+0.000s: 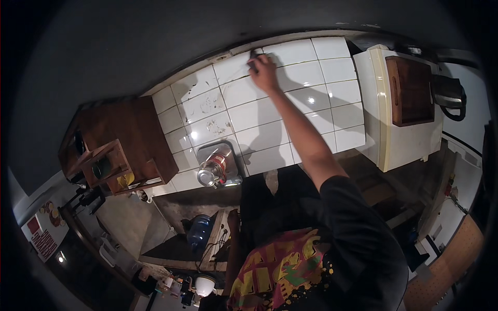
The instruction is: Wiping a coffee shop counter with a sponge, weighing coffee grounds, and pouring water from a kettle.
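My right hand (264, 74) reaches far across the white tiled counter (303, 74) and presses a small dark object (253, 64), perhaps a cloth or sponge, on the tiles near the back wall. Its fingers are curled around it. My left arm hangs at my side, and the left hand (233, 219) is in deep shade below the counter's front edge. Left of the right hand, wet-looking smudges (216, 126) and dark specks mark the tiles. Near the front edge, a red and silver canister-like object (214, 169) stands on a dark-rimmed metal tray (229, 151).
A brown wooden shelf unit (128, 136) holding cups borders the counter's left end. To the right is a white refrigerator-like cabinet (369, 109), with a wooden tray (412, 93) on top and an electric kettle (449, 93) beside it. A blue water bottle (199, 231) lies low on the left.
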`<state>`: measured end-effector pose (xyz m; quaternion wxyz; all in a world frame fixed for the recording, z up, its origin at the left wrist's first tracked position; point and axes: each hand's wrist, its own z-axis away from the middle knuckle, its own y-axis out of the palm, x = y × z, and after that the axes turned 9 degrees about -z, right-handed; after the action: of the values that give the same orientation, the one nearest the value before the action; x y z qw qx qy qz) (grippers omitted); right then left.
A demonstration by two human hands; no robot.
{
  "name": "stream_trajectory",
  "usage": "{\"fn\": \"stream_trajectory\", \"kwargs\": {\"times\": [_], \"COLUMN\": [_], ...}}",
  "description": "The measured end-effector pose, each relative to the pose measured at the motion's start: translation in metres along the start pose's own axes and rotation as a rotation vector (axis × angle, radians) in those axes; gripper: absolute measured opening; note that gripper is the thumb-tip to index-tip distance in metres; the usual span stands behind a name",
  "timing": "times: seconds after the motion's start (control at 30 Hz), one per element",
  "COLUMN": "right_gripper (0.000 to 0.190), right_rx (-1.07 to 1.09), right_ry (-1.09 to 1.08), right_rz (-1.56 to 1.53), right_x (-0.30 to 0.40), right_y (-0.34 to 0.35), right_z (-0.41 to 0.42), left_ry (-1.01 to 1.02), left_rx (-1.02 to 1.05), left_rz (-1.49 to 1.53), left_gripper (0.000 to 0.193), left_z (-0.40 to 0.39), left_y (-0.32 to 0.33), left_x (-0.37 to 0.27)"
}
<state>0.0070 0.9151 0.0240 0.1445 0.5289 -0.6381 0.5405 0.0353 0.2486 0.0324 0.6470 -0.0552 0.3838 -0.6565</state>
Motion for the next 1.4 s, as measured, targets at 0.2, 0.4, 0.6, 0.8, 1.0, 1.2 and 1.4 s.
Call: {"fn": "stream_trajectory", "kwargs": {"times": [0.2,0.4,0.6,0.8,1.0,1.2,1.4], "right_gripper": [0.025,0.028,0.044,0.062,0.072,0.059,0.052], "right_rx": [0.234,0.039,-0.050,0.136,0.270,0.370,-0.058], "right_ry": [-0.152,-0.071,0.173,0.033,-0.026,0.045,0.022], "right_rz": [-0.155,-0.315,0.160,0.118,-0.141,-0.436,-0.186], "right_x": [0.084,0.082,0.034,0.069,0.119,0.151,0.143], "right_y": [0.059,0.027,-0.008,0.055,0.112,0.116,0.071], "right_z": [0.029,0.016,0.013,0.045,0.071,0.057,0.031], "left_ry": [0.027,-0.265,-0.203,-0.037,-0.245,-0.051,-0.278], "left_rx": [-0.030,0.035,-0.010,-0.007,0.060,0.029,0.070], "left_rz": [-0.149,0.113,0.187,0.075,0.128,0.055,0.232], "left_gripper": [0.045,0.039,0.035,0.035,0.037,0.038,0.039], "left_z": [-0.009,0.002,0.002,-0.006,-0.032,-0.039,-0.047], "left_y": [-0.005,-0.033,-0.033,-0.037,-0.048,-0.065,-0.067], "left_x": [0.018,-0.005,0.032,0.065,0.041,0.068,0.070]}}
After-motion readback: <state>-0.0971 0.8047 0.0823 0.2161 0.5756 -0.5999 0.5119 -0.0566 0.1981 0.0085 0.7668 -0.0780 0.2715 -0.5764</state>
